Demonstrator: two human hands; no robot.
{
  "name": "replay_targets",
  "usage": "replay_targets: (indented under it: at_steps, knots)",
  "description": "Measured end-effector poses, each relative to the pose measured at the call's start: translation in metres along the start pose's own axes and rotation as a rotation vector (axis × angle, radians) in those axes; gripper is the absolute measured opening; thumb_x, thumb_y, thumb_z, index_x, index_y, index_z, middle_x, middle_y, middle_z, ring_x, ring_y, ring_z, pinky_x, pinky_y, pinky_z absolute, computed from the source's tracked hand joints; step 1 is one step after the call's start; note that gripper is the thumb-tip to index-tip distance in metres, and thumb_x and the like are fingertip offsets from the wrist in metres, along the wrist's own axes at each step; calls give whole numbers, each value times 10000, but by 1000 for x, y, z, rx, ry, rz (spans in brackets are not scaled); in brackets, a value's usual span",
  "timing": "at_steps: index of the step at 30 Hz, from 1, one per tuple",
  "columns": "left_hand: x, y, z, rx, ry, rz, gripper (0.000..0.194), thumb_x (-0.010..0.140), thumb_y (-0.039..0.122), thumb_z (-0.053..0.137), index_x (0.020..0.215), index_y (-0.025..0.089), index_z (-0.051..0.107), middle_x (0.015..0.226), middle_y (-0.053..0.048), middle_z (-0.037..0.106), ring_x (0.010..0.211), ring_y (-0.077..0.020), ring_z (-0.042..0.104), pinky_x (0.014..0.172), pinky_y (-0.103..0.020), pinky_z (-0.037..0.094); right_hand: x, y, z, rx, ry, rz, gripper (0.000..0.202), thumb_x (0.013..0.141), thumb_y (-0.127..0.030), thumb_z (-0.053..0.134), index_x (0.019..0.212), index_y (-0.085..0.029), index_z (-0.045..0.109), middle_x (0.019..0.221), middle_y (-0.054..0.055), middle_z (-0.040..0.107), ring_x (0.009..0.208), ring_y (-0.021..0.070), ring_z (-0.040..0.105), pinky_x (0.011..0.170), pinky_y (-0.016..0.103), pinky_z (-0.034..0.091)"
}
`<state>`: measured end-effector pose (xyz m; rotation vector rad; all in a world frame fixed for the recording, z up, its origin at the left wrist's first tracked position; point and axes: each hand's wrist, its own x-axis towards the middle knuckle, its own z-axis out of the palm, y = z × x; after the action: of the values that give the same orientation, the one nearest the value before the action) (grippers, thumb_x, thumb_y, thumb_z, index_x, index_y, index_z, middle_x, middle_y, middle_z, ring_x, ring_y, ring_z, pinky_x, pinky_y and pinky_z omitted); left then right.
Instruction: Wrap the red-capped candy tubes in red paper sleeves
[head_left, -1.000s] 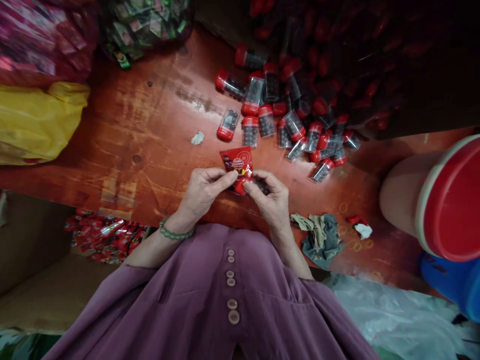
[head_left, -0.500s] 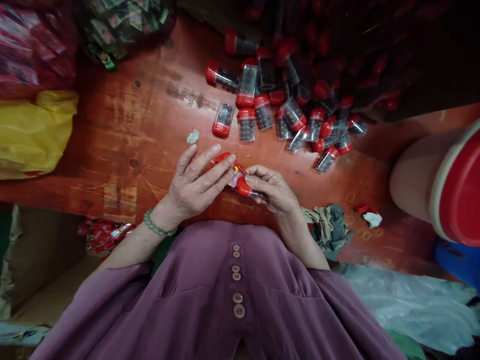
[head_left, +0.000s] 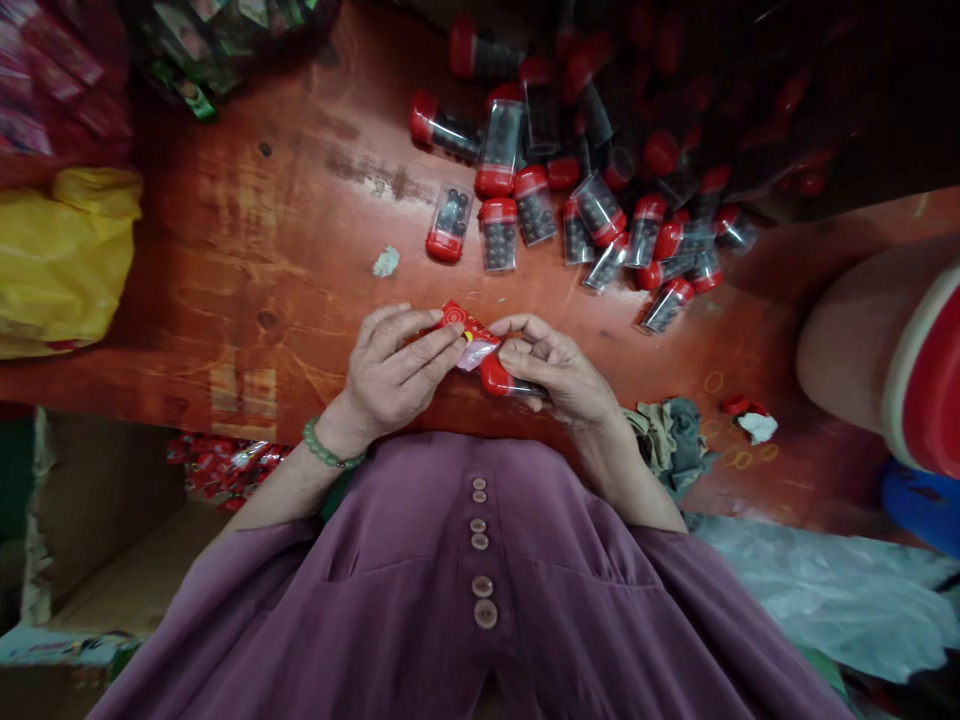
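Observation:
My right hand [head_left: 566,375] is closed around a small clear bottle with a red cap [head_left: 495,376], held on its side with the cap toward the left. Between the two hands is a red printed packet [head_left: 463,322] with a pale, shiny lower part; my left hand [head_left: 401,365] pinches its left side with thumb hidden. The packet's right end meets the right hand's fingertips beside the cap. Beyond the hands lie several similar bottles, such as one with dark balls inside [head_left: 450,222], loose on the reddish wooden table [head_left: 300,250].
Many more red-capped bottles [head_left: 600,210] pile toward the dark back right. A yellow bag [head_left: 67,265] lies at left, and a white tub with a red lid [head_left: 877,350] stands at right. Crumpled cloth [head_left: 675,440], rubber bands [head_left: 739,458] and a cardboard box [head_left: 112,520] are near the front.
The left fingers have drawn in from a spread pose onto the packet, which now shows more of its red printed face. The right hand keeps the bottle. The camera view has shifted slightly.

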<state>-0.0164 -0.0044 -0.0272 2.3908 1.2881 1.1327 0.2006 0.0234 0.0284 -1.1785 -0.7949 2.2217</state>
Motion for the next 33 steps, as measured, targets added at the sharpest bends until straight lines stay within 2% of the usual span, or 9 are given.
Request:
replay_targets:
  at_steps: [6, 10, 15, 19, 23, 27, 30, 32, 33]
  knots:
    - [-2, 3, 2, -143, -24, 5, 212, 894, 200, 627, 1056, 299, 723, 1062, 13, 761, 1077, -202, 651, 1029, -429, 422, 4, 6, -3, -53, 57, -8, 394, 805, -358, 765, 1108, -193, 575, 627, -107, 594, 367, 5, 395, 310, 129, 288]
    - [-4, 3, 4, -192, -40, -27, 201, 886, 220, 652, 1045, 315, 728, 1044, 22, 759, 1051, -198, 651, 1036, -435, 419, 7, 9, -7, -87, 37, 26, 341, 795, -398, 765, 1011, -176, 624, 614, -93, 592, 373, 4, 402, 318, 132, 299]
    - [-5, 4, 7, -84, -2, 110, 275, 893, 201, 638, 1132, 325, 695, 1088, 30, 753, 1069, -172, 642, 1045, -392, 429, 12, 11, -11, -74, 54, 74, 334, 759, -422, 781, 929, -162, 660, 595, -85, 594, 362, 5, 394, 304, 138, 281]
    - [-3, 5, 9, -34, -2, 207, 294, 901, 188, 626, 1172, 293, 673, 1151, 8, 744, 1152, -169, 625, 1035, -370, 451, 11, 10, -7, -137, 81, -15, 306, 783, -426, 760, 906, -157, 681, 612, -76, 596, 396, 15, 428, 325, 143, 327]
    - [2, 7, 11, -32, 10, 224, 240, 894, 171, 643, 1111, 267, 680, 1139, 23, 748, 1182, -163, 632, 1031, -350, 466, 9, 11, -2, -217, 122, -74, 297, 815, -441, 728, 917, -167, 680, 650, -69, 608, 400, 19, 433, 334, 156, 333]
    - [11, 13, 11, -109, -31, 269, 231, 913, 163, 617, 1112, 271, 666, 1132, 58, 746, 1237, -127, 601, 1107, -312, 412, 12, 20, 7, -273, 222, -169, 269, 875, -451, 653, 879, -183, 681, 660, -57, 605, 482, 38, 499, 415, 161, 397]
    - [13, 19, 1, -60, -20, 342, 223, 898, 162, 629, 1107, 229, 672, 1098, 32, 752, 1284, -144, 556, 1182, -336, 345, 14, 23, 14, -267, 283, -263, 263, 884, -455, 638, 856, -197, 681, 683, -47, 613, 581, 55, 546, 507, 168, 443]
    - [10, 23, -8, -27, 25, 264, 326, 850, 184, 704, 1169, 230, 657, 1142, 6, 739, 1333, -162, 509, 1211, -349, 310, 13, 22, 17, -243, 308, -281, 262, 899, -465, 615, 895, -210, 674, 644, -59, 584, 499, 50, 496, 462, 180, 407]
    - [7, 25, -13, -38, 63, 161, 430, 821, 216, 747, 1232, 252, 628, 1200, -6, 719, 1355, -174, 488, 1216, -358, 306, 11, 21, 18, -233, 322, -284, 264, 908, -471, 599, 914, -217, 667, 617, -67, 560, 450, 47, 457, 432, 188, 381]
